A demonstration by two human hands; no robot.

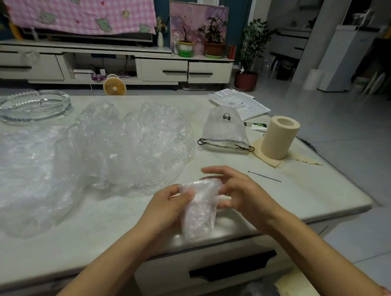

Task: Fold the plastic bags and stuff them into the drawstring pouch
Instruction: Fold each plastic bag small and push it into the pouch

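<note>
A folded clear plastic bag (198, 211) is held above the near edge of the pale table (99, 219). My left hand (167, 206) grips its left side, thumb on top. My right hand (233, 188) holds its upper right end, fingers curled round it. Several loose crumpled clear bags (128, 145) lie spread over the middle and left of the table. The translucent drawstring pouch (225, 131), with a black bow print and dark cords, lies flat at the right, beyond my hands.
A glass ashtray (33, 107) sits at the far left. A beige paper roll (279, 136) stands right of the pouch on torn paper. Mail envelopes (241, 102) lie behind the pouch. A thin metal pick (264, 176) lies near my right hand. A drawer (232, 268) sits below the table edge.
</note>
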